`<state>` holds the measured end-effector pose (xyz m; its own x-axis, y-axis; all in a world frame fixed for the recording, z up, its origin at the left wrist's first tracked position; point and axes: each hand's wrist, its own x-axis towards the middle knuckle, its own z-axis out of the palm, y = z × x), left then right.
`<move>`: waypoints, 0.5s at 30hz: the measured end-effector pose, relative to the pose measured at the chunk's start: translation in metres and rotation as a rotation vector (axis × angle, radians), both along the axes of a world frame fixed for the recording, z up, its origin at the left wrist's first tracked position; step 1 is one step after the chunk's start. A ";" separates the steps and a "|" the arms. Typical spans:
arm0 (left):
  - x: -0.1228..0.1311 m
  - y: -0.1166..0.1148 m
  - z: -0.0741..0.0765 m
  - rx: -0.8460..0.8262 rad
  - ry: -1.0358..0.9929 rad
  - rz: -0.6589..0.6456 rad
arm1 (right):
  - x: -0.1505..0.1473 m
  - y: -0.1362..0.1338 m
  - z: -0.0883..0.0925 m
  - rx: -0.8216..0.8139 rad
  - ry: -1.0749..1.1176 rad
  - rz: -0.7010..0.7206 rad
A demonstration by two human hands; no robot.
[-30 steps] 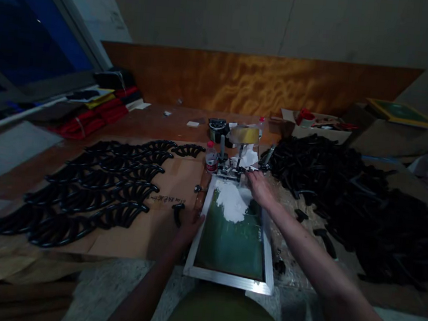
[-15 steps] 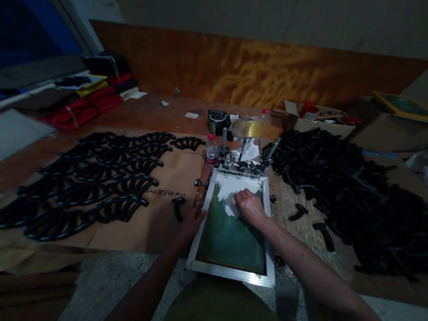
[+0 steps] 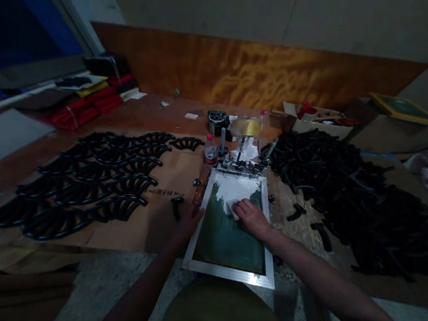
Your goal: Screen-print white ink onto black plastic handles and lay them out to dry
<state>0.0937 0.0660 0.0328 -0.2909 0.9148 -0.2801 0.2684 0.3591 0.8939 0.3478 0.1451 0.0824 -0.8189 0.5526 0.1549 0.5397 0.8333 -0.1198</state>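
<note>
A silver-framed screen (image 3: 228, 275) with green mesh lies in front of me, its upper part covered with white ink (image 3: 240, 185). My right hand (image 3: 251, 217) rests on the mesh at the lower edge of the ink, fingers closed on a small pale wad (image 3: 234, 209). At the frame's left side is my left hand (image 3: 192, 219), its thumb at the rim; its other fingers are dark and partly hidden. A black curved handle (image 3: 176, 208) lies just left of that hand. Metal clamps (image 3: 241, 166) stand at the far end of the screen.
Rows of black curved handles (image 3: 95, 169) lie on cardboard at left. A large heap of similar handles (image 3: 347, 193) is at right, with two loose ones nearer the screen. Behind are a red-capped bottle (image 3: 210, 152), a black tub (image 3: 216, 122) and an open carton (image 3: 321, 128).
My right hand has moved slightly down over the mesh, and the pale wad now shows at its fingers. My left hand stays beside the frame.
</note>
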 end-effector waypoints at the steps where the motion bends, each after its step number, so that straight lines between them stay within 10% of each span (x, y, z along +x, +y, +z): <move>1: 0.000 0.000 0.001 -0.003 -0.012 -0.002 | 0.003 -0.001 -0.001 -0.021 0.022 0.026; 10: -0.015 0.000 0.054 -0.038 -0.072 -0.090 | -0.017 0.094 0.056 -0.046 0.029 -0.404; 15: -0.017 0.023 0.099 0.163 -0.095 -0.092 | 0.047 0.105 0.063 0.183 0.242 -0.687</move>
